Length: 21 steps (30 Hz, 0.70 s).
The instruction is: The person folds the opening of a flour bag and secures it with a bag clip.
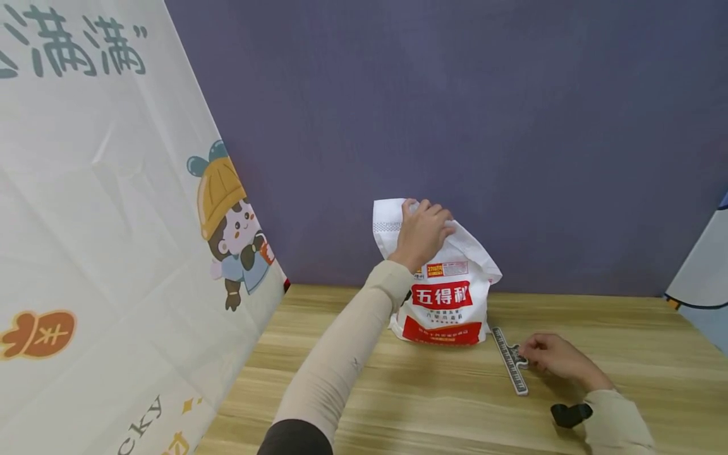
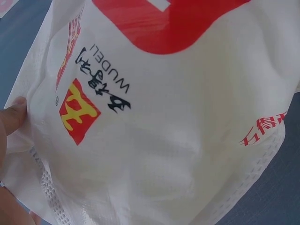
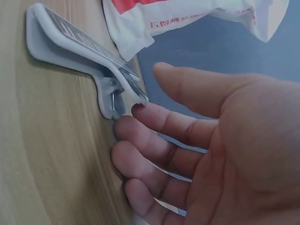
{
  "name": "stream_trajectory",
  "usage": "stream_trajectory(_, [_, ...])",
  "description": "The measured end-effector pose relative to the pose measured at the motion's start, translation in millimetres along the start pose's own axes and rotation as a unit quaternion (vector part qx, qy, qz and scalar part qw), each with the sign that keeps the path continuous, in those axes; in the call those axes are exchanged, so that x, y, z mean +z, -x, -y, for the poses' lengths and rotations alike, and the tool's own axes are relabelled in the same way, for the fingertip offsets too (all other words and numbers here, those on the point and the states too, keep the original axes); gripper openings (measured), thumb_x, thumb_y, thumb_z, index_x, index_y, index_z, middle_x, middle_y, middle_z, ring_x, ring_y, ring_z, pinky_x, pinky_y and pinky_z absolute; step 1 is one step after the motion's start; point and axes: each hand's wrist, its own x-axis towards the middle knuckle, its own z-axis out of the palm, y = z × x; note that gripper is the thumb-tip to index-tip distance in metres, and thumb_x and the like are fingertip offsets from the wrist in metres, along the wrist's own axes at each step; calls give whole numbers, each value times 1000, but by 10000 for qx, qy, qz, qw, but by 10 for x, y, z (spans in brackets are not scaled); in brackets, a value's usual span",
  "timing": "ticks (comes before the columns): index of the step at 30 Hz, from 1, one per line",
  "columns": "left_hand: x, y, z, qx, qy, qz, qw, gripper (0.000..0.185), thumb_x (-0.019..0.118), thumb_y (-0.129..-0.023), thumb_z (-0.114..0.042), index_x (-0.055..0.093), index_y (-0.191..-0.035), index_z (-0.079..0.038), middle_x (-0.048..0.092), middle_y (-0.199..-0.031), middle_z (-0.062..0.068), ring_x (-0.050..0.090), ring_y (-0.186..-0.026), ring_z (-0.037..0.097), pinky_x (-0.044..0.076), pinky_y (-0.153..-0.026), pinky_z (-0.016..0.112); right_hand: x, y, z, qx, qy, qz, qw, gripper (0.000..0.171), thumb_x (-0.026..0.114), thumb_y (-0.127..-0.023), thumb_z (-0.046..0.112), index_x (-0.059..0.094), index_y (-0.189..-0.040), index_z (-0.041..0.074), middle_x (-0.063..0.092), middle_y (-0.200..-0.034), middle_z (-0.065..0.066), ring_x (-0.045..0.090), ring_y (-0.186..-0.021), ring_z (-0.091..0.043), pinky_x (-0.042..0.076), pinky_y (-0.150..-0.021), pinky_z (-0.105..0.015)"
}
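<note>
A white flour bag (image 1: pixel 443 303) with red printing stands upright on the table against the back panel. My left hand (image 1: pixel 422 230) grips its top, where the mouth is bunched and folded over. In the left wrist view, the bag (image 2: pixel 159 154) fills most of the picture, with the thumb (image 2: pixel 15 115) pressing its edge. To the bag's right lies a long, wide-jawed bag clip (image 1: pixel 510 360) with a dark striped pattern. My right hand (image 1: pixel 560 359) is beside the clip's handle. In the right wrist view, the index fingertip meets the clip (image 3: pixel 89 51), while the thumb stands apart from it.
The wooden table (image 1: pixel 364 404) runs up to a dark blue-grey back panel (image 1: pixel 443 114). On the left hangs a white printed sheet (image 1: pixel 114 208) with a cartoon figure. A pale panel (image 1: pixel 705 265) edges the far right.
</note>
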Motion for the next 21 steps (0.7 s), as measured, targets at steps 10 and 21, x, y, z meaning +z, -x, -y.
stream_trajectory(10, [13,-37,-3,16,-26,-31,10000,22,56,-91,-45,66,-106,-31,63,-103,-18,49,-98,6,22,-103,44,75,-15,37,314,909,-409,9945,26,64,-88,29,59,-77,6,50,-62,1,45,-55,-14,36,-50,-27])
stream_trajectory(21, [28,-13,-5,-71,-88,8,9999,22,56,-90,-46,66,-105,-32,63,-103,-18,49,-97,6,22,-103,44,86,-25,24,302,852,-434,9950,24,64,-87,26,58,-75,6,49,-62,2,44,-54,-12,35,-48,-25])
